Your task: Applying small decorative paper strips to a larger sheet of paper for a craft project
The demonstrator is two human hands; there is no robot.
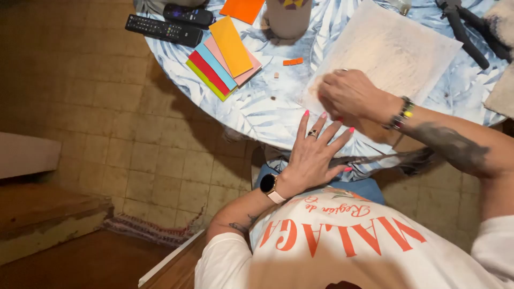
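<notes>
Left hand (315, 152): fingers spread flat, palm down at the near edge of the round leaf-patterned table (257, 107), holding nothing. Right hand (348, 96): fingers curled, pressing the near corner of the pale square sheet (391, 51); grip unclear. Fanned coloured paper strips (222, 59) lie left of the sheet.

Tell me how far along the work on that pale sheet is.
Done: coloured paper strips are fanned out beside two remotes, and a few small orange scraps lie loose on the tablecloth. In hand: the right hand presses the pale sheet at its near corner; the left hand rests flat at the table edge. Left: the sheet looks bare.
</notes>
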